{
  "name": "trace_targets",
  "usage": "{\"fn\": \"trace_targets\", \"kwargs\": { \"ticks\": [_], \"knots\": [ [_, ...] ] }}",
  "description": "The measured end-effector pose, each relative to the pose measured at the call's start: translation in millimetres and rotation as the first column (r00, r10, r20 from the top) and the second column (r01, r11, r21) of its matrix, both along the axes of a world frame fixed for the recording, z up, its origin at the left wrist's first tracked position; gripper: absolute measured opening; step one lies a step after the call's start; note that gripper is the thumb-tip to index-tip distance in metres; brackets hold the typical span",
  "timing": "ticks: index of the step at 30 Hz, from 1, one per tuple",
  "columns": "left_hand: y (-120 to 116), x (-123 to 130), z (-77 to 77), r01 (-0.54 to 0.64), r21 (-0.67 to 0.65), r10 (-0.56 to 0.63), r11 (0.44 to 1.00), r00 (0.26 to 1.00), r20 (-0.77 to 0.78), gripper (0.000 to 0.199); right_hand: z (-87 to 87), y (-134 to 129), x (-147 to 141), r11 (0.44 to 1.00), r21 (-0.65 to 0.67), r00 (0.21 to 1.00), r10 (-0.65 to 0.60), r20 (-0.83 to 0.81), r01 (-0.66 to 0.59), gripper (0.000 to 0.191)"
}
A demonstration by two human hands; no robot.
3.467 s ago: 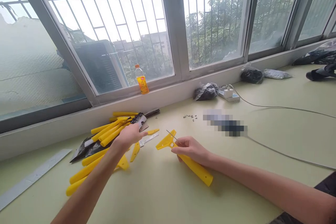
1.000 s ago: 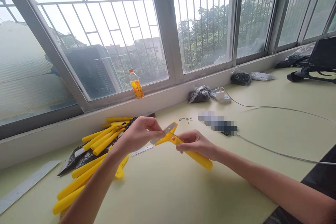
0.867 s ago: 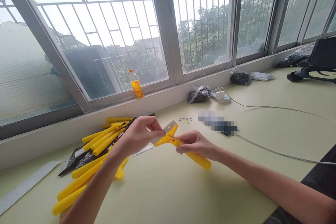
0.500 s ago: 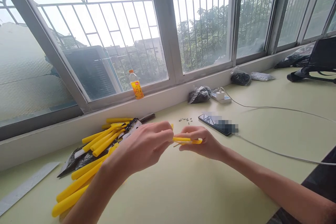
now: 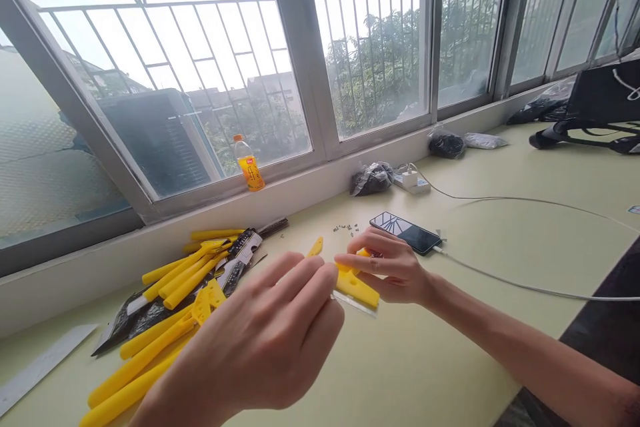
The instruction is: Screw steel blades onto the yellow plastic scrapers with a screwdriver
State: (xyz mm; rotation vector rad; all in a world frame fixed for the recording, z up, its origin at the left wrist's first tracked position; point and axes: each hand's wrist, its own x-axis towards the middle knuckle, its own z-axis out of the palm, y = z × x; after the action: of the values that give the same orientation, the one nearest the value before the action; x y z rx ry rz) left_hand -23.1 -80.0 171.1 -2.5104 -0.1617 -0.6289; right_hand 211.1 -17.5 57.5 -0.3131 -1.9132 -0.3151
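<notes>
A yellow squeegee head (image 5: 357, 288) with a pale, translucent strip along its lower edge is held between my hands above the table. My left hand (image 5: 280, 327) is closed on its left side, its back to the camera and hiding much of the grip; one yellow corner pokes up behind the fingers. My right hand (image 5: 393, 263) pinches the head's right part with curled fingers. To the left lie several yellow squeegees (image 5: 145, 333) with thick tubular handles, some on top of black-and-white packaging (image 5: 240, 257).
Small metal screws (image 5: 346, 228) lie scattered beyond my hands, near a phone (image 5: 407, 233) on a white cable. A charger (image 5: 411, 180), a bagged dark bundle (image 5: 371, 179) and a drink bottle (image 5: 250, 163) stand along the window. A flat metal strip (image 5: 43, 367) lies at left.
The squeegee head has turned from edge-on to show its broad yellow face and strip. My left hand has come lower and nearer the camera; the view has shifted slightly right.
</notes>
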Motion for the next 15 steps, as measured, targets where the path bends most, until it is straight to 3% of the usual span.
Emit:
{"fn": "trace_targets", "kwargs": {
  "ticks": [5,15],
  "knots": [
    [1.1,-0.5,0.5,-0.031,-0.045,0.033,0.999,0.999,0.027,0.030,-0.8,0.6,-0.6,1.000,0.010,1.000,-0.014,-0.003,0.014,0.044],
    [9.4,-5.8,-1.1,-0.114,0.031,0.116,0.993,0.990,-0.080,0.030,-4.3,1.9,-1.6,1.000,0.002,0.999,-0.025,0.030,0.025,0.045]
  ]
}}
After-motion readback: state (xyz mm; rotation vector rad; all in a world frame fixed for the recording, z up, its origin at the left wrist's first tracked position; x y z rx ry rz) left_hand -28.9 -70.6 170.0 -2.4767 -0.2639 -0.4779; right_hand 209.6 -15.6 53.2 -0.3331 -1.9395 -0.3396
